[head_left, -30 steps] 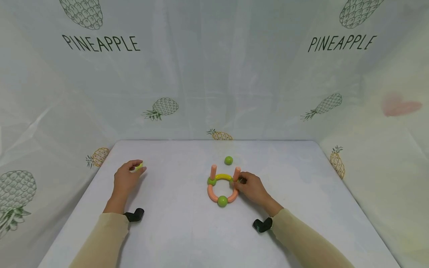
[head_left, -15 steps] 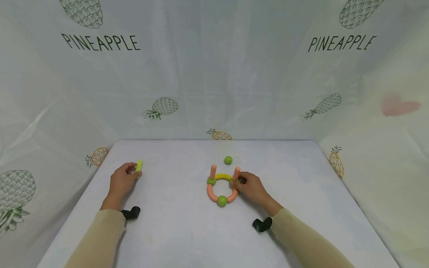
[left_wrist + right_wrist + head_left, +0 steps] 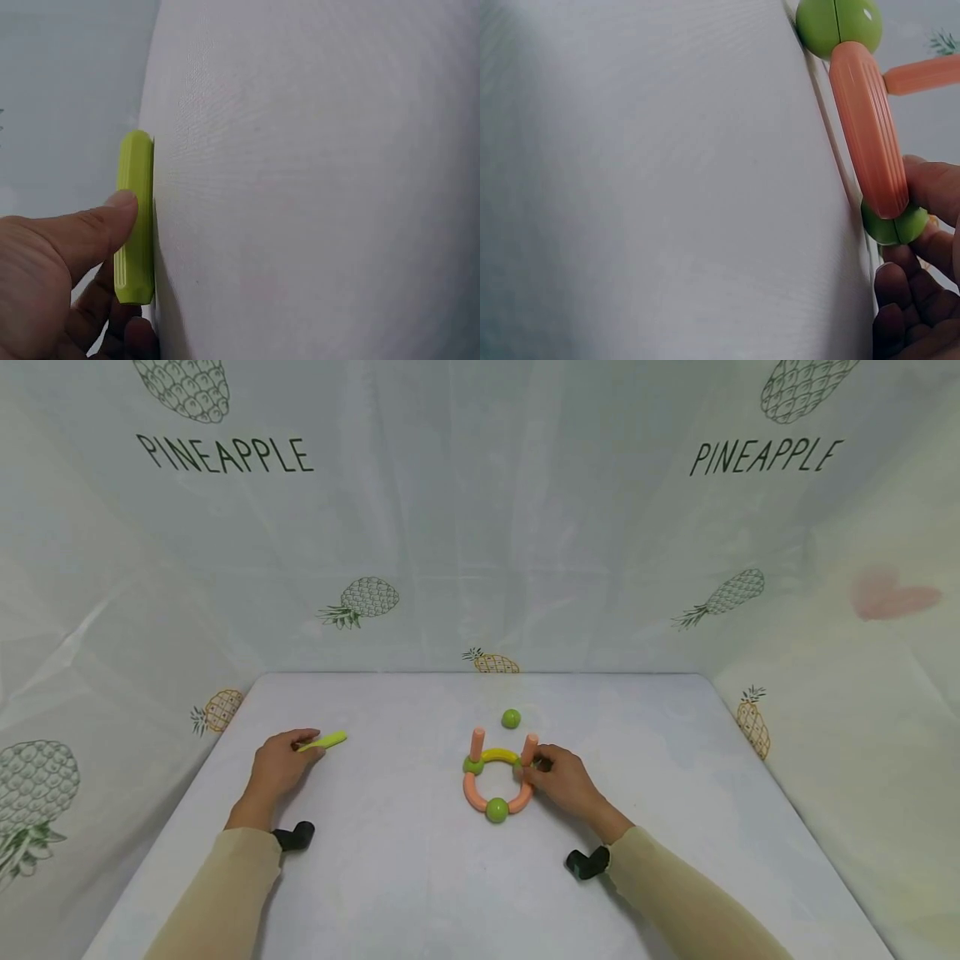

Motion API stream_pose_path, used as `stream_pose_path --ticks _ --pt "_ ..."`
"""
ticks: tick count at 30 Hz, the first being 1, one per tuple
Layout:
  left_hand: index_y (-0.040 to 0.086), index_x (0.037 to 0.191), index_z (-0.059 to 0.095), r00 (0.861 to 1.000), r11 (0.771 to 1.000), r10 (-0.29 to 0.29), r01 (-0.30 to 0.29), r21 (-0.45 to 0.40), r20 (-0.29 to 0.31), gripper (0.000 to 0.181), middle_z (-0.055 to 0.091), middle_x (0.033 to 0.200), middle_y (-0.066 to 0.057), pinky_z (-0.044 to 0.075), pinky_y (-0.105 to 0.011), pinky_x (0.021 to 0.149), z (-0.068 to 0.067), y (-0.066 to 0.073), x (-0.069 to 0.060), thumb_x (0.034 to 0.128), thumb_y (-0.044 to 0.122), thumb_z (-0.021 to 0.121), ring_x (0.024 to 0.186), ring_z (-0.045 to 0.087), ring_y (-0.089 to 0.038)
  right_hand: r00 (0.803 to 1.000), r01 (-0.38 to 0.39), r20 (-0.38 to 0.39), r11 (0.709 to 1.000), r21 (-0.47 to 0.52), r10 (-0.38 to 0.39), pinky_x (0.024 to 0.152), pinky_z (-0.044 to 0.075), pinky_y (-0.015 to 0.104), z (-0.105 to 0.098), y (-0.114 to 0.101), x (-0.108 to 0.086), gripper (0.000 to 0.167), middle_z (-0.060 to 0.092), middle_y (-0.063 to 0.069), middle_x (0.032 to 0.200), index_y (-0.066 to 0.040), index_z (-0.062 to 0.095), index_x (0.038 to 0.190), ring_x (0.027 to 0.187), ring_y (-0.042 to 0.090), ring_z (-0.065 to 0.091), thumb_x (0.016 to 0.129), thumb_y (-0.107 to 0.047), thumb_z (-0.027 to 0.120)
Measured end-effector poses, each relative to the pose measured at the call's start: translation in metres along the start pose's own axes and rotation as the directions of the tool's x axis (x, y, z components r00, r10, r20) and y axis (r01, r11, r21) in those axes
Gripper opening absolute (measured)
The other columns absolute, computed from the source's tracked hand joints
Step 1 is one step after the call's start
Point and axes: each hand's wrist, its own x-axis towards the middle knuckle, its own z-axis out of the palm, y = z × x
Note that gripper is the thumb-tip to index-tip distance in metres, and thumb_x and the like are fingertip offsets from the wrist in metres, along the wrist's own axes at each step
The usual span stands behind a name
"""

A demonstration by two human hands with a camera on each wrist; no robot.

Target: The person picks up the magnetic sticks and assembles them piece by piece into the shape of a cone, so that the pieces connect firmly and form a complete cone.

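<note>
My left hand [image 3: 277, 768] pinches a yellow-green ribbed rod [image 3: 332, 740] between thumb and fingers, low over the left of the table. In the left wrist view the rod [image 3: 136, 225] is close to the white surface; contact is hard to tell. My right hand [image 3: 566, 783] grips the green ball [image 3: 894, 225] on the right side of a ring. That ring joins a yellow curved rod [image 3: 500, 755], pink curved rods [image 3: 474, 795] and green balls, one at the front [image 3: 497, 810]. Two pink straight rods [image 3: 477, 745] stand up from its side balls.
A loose green ball [image 3: 512, 718] lies behind the ring on the white table [image 3: 420, 877]. Pineapple-printed curtains [image 3: 465, 527] hang at the back and both sides. A black camera mount [image 3: 296, 837] sits on the left wrist, another [image 3: 587, 863] on the right.
My left hand first shifted slightly left. The yellow-green rod turned in its fingers, from mostly hidden to pointing away, and now to the right. The right hand and the ring stayed still.
</note>
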Motion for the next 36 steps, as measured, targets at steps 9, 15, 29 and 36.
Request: stream_pose_path --ticks 9,15,29,36 --pt "0.001 0.138 0.066 1.000 0.999 -0.008 0.007 0.045 0.006 0.043 0.060 0.139 -0.032 0.046 -0.064 0.105 -0.003 -0.001 -0.001 0.1021 0.023 0.069 0.128 0.055 -0.052 1.000 0.005 -0.001 1.000 0.010 -0.005 0.078 0.047 0.033 0.000 -0.001 0.000 0.027 0.068 0.000 0.096 -0.011 0.074 0.112 0.087 0.018 0.057 0.093 -0.029 0.081" --pt "0.001 0.137 0.067 0.999 0.998 -0.008 0.006 0.063 0.032 0.041 0.057 0.143 -0.034 0.044 -0.065 0.108 -0.003 -0.001 0.002 0.1017 0.022 0.070 0.132 0.052 -0.054 1.000 -0.008 0.006 1.000 0.005 0.008 0.078 0.047 0.033 0.000 0.000 -0.001 0.029 0.067 0.001 0.097 -0.011 0.074 0.116 0.088 0.018 0.057 0.094 -0.028 0.080" --pt "0.003 0.137 0.068 0.998 0.994 0.026 -0.031 -0.108 -0.054 0.043 0.071 0.128 -0.022 0.049 -0.041 0.090 -0.001 0.012 -0.008 0.1015 0.027 0.072 0.114 0.063 -0.037 0.999 -0.001 0.047 1.000 0.019 0.000 0.088 0.048 0.037 -0.006 -0.003 -0.005 0.027 0.070 0.001 0.109 -0.013 0.074 0.123 0.097 0.019 0.058 0.098 -0.024 0.071" --pt "0.002 0.138 0.066 0.998 0.968 0.047 -0.056 -0.244 -0.043 0.045 0.070 0.130 -0.020 0.050 -0.023 0.089 0.014 0.041 -0.024 0.1017 0.028 0.073 0.120 0.064 -0.035 0.999 0.001 0.036 0.999 0.032 -0.002 0.084 0.047 0.035 -0.005 0.001 -0.004 0.024 0.069 0.000 0.103 -0.016 0.074 0.118 0.094 0.017 0.058 0.096 -0.026 0.076"
